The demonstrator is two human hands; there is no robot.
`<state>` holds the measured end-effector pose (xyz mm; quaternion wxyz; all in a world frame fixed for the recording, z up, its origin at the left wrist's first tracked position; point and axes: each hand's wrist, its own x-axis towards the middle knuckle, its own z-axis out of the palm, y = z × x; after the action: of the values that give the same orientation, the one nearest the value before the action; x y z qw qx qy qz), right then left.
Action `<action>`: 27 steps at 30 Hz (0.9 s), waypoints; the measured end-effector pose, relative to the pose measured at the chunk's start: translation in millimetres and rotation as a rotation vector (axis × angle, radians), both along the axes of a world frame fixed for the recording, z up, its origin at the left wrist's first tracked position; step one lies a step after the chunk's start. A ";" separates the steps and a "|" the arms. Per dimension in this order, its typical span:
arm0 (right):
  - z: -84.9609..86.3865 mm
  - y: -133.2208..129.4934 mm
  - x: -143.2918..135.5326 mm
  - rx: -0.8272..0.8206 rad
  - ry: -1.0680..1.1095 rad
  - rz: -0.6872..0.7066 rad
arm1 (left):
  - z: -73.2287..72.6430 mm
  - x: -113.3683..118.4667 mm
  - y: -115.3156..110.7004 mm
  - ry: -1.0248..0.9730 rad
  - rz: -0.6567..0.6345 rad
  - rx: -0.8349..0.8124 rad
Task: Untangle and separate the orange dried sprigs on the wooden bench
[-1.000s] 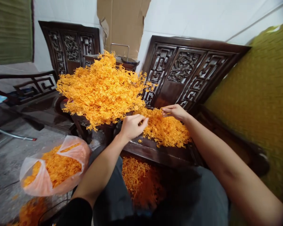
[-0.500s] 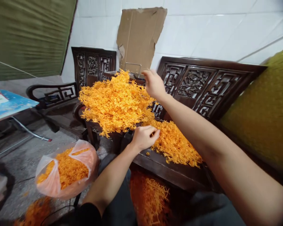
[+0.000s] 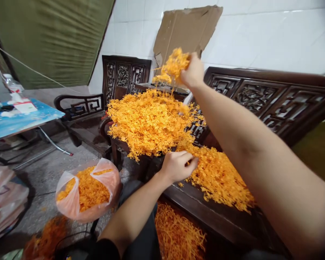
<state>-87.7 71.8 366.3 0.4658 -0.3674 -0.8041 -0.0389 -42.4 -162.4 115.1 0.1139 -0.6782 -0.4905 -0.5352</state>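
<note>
Raising the right hand (image 3: 194,71) higher since the earlier frame, and now bearing a clump of orange strands (image 3: 176,65); showing no such clump in that hand half a second ago. Holding the clump above the large orange heap (image 3: 150,122), in front of the torn cardboard (image 3: 188,27), and trailing loose strands down toward the heap. Showing a flatter top on the heap than before; presumably lifting the clump from there. Judging by this, parting one portion from the mass while leaving most of it in place.

Right hand: curling firmly about the clump, and hiding most of the fingers behind the back of the hand.

Left hand (image 3: 177,166): staying low, just beside the large heap and at the near-left edge of the smaller orange pile (image 3: 223,177); curling partway, and leaving a small gap between thumb and fingers. Not revealing whether anything is being pinched at the tips; cannot tell.

Smaller pile: lying loose on the dark wooden seat (image 3: 197,207).

Below the seat: showing thin orange strands (image 3: 177,231) in a tangle.

At left: standing open, a plastic bag (image 3: 66,206), containing more orange pieces (image 3: 90,189), well apart from the right hand.
</note>
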 end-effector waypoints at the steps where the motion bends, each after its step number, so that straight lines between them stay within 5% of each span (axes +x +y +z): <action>1: 13.1 -1.5 11.2 -0.004 0.057 -0.034 | -0.4 0.9 1.1 -0.002 0.000 -0.004; 5: 45.5 -6.4 55.8 -0.006 0.191 -0.128 | -5.4 8.6 2.7 0.007 0.007 -0.007; 9: 40.7 -10.6 88.4 -0.072 0.198 -0.113 | 11.6 7.4 -2.5 0.013 0.019 0.167; 13: 25.1 -23.2 105.5 -0.019 0.073 0.026 | 76.4 -18.6 13.3 -0.194 0.281 0.274; 16: 25.2 -34.8 110.9 0.097 0.021 0.178 | 131.2 -46.0 54.9 -0.278 0.510 0.071; 19: 33.9 -45.6 111.7 0.123 0.005 0.250 | 160.9 -67.9 103.4 -0.115 0.582 -0.157; 23: 41.9 -60.3 115.3 0.098 0.150 0.244 | 157.4 -92.4 135.4 0.062 0.636 -0.452; 27: 49.0 -64.1 135.6 0.148 0.463 0.205 | 134.4 -117.7 132.4 -0.122 0.642 -0.656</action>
<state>47.9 7.8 415.3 0.6645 -0.2479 -0.7041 0.0348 -160.2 -29.9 249.5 0.0242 -0.4592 -0.8250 -0.3284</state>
